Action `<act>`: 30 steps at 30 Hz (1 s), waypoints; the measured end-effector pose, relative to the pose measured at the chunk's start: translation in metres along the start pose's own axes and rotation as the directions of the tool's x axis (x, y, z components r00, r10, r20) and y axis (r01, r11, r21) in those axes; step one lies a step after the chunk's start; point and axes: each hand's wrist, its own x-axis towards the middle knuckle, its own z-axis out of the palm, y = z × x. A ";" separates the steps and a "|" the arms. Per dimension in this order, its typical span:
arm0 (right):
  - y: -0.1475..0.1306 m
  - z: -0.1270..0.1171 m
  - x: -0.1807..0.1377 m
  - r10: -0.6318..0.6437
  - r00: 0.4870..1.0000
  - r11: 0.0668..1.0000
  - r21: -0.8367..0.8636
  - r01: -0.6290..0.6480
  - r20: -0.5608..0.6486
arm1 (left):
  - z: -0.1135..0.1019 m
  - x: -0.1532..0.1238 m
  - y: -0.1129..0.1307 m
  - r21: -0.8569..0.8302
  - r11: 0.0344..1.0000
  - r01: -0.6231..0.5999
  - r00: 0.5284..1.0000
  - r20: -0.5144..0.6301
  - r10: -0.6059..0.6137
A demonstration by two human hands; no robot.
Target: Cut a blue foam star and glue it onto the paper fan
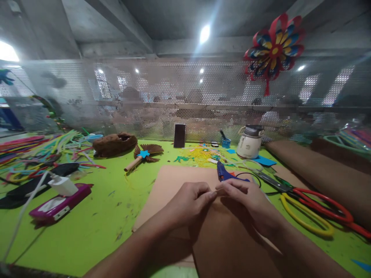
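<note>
My left hand (195,200) and my right hand (251,199) meet over the middle of the table, fingertips and thumbs almost touching. Both are closed in a pinch at the far edge of a dark brown paper sheet (228,239), which runs down toward me between my forearms. Beneath it lies a lighter tan board (165,189). A blue glue gun (224,172) rests just beyond my right fingers, partly hidden by them. To the right of that hand lie large scissors (290,189) with one red and one yellow handle loop.
On the left are a purple power strip (62,206), coloured pipe cleaners (26,154) and a brown pouch (114,144). A folded paper fan piece (145,154), phone (179,136), yellow scraps (203,156) and white jug (249,144) stand farther back. Rolled brown paper (319,173) lies right.
</note>
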 end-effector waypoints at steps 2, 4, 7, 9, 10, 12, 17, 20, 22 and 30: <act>-0.001 0.001 0.000 -0.010 0.999 0.999 -0.052 0.013 0.049 | 0.000 0.000 0.000 -0.007 1.000 0.005 1.000 0.010 -0.005; -0.002 0.004 0.000 -0.033 0.999 0.989 -0.142 0.036 0.027 | 0.000 0.000 0.001 -0.011 1.000 0.003 1.000 0.016 -0.002; -0.001 0.006 -0.002 -0.063 0.998 0.976 -0.211 0.055 -0.032 | -0.002 0.000 0.004 -0.030 0.999 0.019 0.999 0.038 -0.017; 0.001 0.004 -0.001 -0.078 0.997 0.968 -0.242 0.069 -0.027 | -0.006 -0.001 0.005 -0.070 0.997 0.034 0.996 0.086 -0.028; 0.002 0.002 -0.001 -0.087 0.996 0.961 -0.264 0.078 -0.023 | -0.008 -0.002 0.005 -0.101 0.994 0.044 0.992 0.118 -0.032; 0.005 -0.003 0.002 -0.112 0.993 0.949 -0.301 0.096 -0.036 | -0.013 -0.003 0.004 -0.174 0.982 0.070 0.983 0.182 -0.037; 0.007 -0.013 0.007 -0.194 0.974 0.946 -0.287 0.154 -0.116 | -0.019 -0.003 -0.004 -0.337 0.933 0.130 0.971 0.235 -0.051; 0.007 -0.017 0.009 -0.186 0.973 0.962 -0.227 0.153 -0.133 | -0.017 -0.002 -0.007 -0.432 0.889 0.153 0.972 0.230 -0.055; 0.009 -0.022 0.011 -0.158 0.978 0.973 -0.187 0.132 -0.132 | -0.017 -0.001 -0.008 -0.485 0.860 0.161 0.976 0.205 -0.068; 0.007 -0.026 0.011 -0.126 0.977 0.990 -0.090 0.112 -0.172 | -0.014 0.001 -0.005 -0.579 0.815 0.014 0.995 -0.075 -0.070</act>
